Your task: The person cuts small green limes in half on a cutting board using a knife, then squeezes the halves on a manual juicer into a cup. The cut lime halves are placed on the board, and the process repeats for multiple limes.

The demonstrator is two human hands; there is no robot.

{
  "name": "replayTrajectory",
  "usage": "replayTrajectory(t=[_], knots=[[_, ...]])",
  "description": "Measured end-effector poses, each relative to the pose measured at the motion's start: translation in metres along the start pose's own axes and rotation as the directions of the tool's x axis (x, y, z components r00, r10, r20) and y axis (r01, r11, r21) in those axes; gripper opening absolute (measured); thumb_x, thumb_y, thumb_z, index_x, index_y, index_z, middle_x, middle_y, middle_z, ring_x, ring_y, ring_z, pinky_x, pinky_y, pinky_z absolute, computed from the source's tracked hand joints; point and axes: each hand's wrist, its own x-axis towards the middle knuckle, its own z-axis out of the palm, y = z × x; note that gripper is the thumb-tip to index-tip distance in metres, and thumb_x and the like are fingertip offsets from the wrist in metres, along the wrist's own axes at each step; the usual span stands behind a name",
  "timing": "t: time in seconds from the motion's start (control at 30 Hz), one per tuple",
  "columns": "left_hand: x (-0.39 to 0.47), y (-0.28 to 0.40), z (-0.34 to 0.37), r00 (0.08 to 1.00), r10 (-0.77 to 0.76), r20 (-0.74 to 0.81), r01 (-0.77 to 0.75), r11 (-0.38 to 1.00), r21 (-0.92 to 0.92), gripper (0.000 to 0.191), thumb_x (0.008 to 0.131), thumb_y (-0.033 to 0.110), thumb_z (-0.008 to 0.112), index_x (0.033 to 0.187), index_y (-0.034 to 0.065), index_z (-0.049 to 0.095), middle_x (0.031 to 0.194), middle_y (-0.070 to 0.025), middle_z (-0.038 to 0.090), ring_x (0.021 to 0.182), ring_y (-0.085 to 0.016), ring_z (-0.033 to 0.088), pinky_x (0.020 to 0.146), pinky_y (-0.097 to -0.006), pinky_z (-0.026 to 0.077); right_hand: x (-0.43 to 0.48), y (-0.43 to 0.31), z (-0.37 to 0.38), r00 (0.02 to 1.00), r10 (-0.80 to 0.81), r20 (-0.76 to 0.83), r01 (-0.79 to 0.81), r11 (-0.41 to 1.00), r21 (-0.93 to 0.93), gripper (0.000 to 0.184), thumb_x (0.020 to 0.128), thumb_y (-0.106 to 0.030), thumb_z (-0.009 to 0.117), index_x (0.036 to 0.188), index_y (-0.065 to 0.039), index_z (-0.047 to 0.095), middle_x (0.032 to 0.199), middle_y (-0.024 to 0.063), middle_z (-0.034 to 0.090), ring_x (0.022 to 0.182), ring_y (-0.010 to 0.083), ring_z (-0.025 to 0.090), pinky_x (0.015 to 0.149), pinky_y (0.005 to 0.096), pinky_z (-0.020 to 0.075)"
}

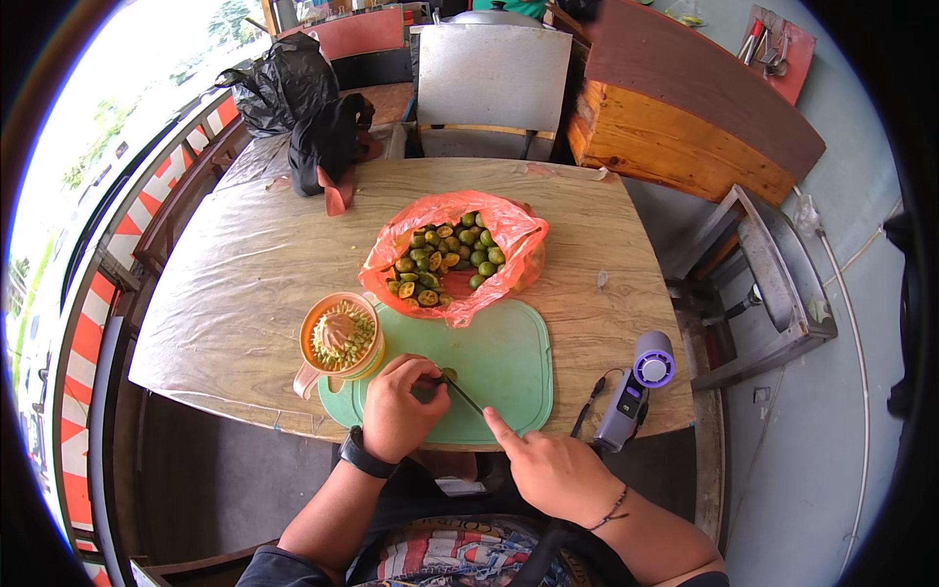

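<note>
My left hand [402,407] pinches a small green citrus fruit [450,374], mostly hidden by the fingers, against a green plastic cutting board [510,352]. A knife [468,400] is in my right hand [557,473], the index finger stretched along the back of its blade. The blade's tip end meets the fruit; the handle is hidden in my palm. Beyond the board sits an open red plastic bag [506,213] of whole and halved green citrus fruits [484,257]. Left of my left hand stands an orange plastic citrus juicer [339,330], seeds and pulp around its cone.
A purple-grey handheld fan [634,396] with a strap lies at the wooden table's [242,293] right front. Black plastic bag [282,84] and dark cloth [326,150] rest at the far left corner. A metal-backed chair [495,81] stands behind the table, a wooden counter [675,139] at the right.
</note>
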Motion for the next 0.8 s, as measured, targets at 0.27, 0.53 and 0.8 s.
replayTrajectory(t=[0.27,0.53,0.8], knots=[[0.011,0.007,-0.006,0.986,0.061,0.155,-0.081,0.989,0.127,0.009,0.082,0.000,0.077,0.089,0.0004,0.071,0.100,-0.0139,0.070,0.082,-0.031,0.072,0.075,-0.0396,0.060,-0.035,0.031,-0.022,0.960,0.241,-0.145,-0.114,0.804,0.584,0.054,0.110,-0.013,0.060,0.162,-0.007,0.052,0.086,0.0228,0.073,0.074,0.0419,0.073,0.069,0.0482,0.0556],[0.061,0.034,-0.005,0.950,0.159,0.267,-0.211,0.961,0.180,0.006,0.084,-0.004,0.066,0.084,-0.0003,0.071,0.092,-0.0174,0.070,0.084,-0.039,0.072,0.077,-0.0439,0.059,-0.025,0.039,0.006,0.845,0.364,-0.391,0.084,0.633,0.770,0.050,0.114,-0.012,0.056,0.163,-0.004,0.051,0.076,-0.0018,0.058,0.059,0.0051,0.054,0.056,0.0247,0.0473],[0.159,0.007,0.045,0.949,-0.098,0.299,-0.002,0.948,0.317,0.018,0.093,0.017,0.077,0.096,-0.0005,0.077,0.087,-0.0179,0.078,0.080,-0.031,0.079,0.074,-0.0421,0.061,-0.033,0.043,-0.001,0.851,0.426,-0.307,0.033,0.539,0.841,0.051,0.112,-0.010,0.059,0.162,-0.002,0.051,0.079,0.0046,0.056,0.067,0.0123,0.052,0.067,0.0294,0.0482]])
